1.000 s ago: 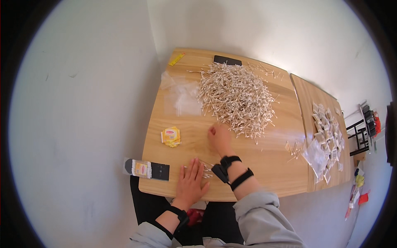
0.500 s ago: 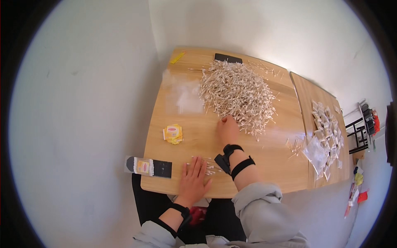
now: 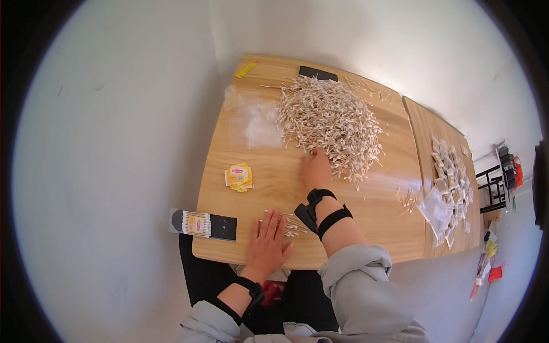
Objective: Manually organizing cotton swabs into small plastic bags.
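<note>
A large heap of cotton swabs [image 3: 334,120] lies at the far middle of the wooden table. My right hand [image 3: 316,170] is at the heap's near edge with its fingers curled in against the swabs; what they grip is hidden. Flat on the table near the front edge, my left hand [image 3: 267,243] has its fingers stretched out. Beside and partly under those fingers lies a small bunch of loose cotton swabs [image 3: 294,224]. Left of that hand, a packet of cotton swabs with a yellow label [image 3: 197,224] rests on a dark flat strip [image 3: 224,227].
Yellow printed cards [image 3: 239,177] are stacked at the left, with clear plastic bags [image 3: 263,128] beyond them. A black flat object [image 3: 318,73] and a yellow strip [image 3: 246,70] lie at the far edge. Filled packets [image 3: 452,177] cover part of the adjoining right-hand table.
My right hand has shifted slightly along the heap's near edge, its fingers still curled there. My left hand stays flat by the small bunch. The whole view has tilted a little.
</note>
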Demonstrator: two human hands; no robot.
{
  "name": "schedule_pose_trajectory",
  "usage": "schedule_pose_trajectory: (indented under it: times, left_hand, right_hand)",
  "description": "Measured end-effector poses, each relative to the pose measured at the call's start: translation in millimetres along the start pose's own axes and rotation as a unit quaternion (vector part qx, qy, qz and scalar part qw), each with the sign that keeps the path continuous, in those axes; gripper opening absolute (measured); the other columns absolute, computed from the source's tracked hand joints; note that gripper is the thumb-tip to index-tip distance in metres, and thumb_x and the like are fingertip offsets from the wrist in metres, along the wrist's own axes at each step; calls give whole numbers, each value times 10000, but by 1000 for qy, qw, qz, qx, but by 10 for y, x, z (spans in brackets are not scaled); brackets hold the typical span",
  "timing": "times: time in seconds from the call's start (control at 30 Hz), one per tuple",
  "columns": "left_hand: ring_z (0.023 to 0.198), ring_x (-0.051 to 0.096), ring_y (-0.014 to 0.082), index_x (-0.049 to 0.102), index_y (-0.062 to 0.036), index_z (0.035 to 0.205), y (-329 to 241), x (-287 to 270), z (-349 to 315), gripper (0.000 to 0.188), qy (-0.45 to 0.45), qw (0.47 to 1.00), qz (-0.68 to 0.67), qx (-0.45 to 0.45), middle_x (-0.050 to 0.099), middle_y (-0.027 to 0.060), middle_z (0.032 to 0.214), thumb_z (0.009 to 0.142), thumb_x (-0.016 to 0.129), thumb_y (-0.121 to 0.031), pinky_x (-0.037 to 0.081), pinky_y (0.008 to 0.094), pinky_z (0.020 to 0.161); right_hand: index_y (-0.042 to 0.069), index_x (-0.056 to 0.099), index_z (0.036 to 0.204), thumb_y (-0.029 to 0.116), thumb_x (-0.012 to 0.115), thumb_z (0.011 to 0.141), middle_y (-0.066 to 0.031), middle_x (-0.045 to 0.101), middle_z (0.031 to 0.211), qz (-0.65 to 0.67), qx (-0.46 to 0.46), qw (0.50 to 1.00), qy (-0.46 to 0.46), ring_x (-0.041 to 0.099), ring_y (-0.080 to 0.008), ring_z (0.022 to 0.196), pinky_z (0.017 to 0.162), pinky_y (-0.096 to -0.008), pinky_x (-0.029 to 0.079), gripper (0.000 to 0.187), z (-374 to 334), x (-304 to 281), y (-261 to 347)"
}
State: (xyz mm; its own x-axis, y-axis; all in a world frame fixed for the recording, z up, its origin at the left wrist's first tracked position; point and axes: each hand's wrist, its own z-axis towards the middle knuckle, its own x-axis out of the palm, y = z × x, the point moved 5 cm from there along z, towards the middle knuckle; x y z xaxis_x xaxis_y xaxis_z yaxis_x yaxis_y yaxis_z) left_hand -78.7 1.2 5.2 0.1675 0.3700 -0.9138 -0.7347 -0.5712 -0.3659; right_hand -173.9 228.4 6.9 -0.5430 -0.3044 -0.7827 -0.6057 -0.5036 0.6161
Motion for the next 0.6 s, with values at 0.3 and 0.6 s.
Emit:
schedule_pose_trajectory:
  times: [0.3, 0.6]
  left_hand:
    - [1403, 253, 313, 401, -22, 1384, 3, -10, -26, 697, -1, 1000, -15, -7, 320, 166, 1484, 823, 592, -388, 179, 510, 1134]
    - [1415, 229, 295, 384, -29, 1395, 15, 10, -32, 714, 4, 1000, -10, -8, 303, 160, 1495, 824, 596, -400, 165, 508, 1142]
  right_hand:
    - [53, 626, 838, 183, 636, 800, -114, 662, 817, 33, -30, 999, 3, 642, -308, 789, 699, -420, 508, 135, -51, 42, -241]
    - [46, 687, 867, 162, 695, 758, -113, 670, 763, 83, -66, 983, 147, 657, -225, 691, 635, -328, 523, 159, -702, -235, -586]
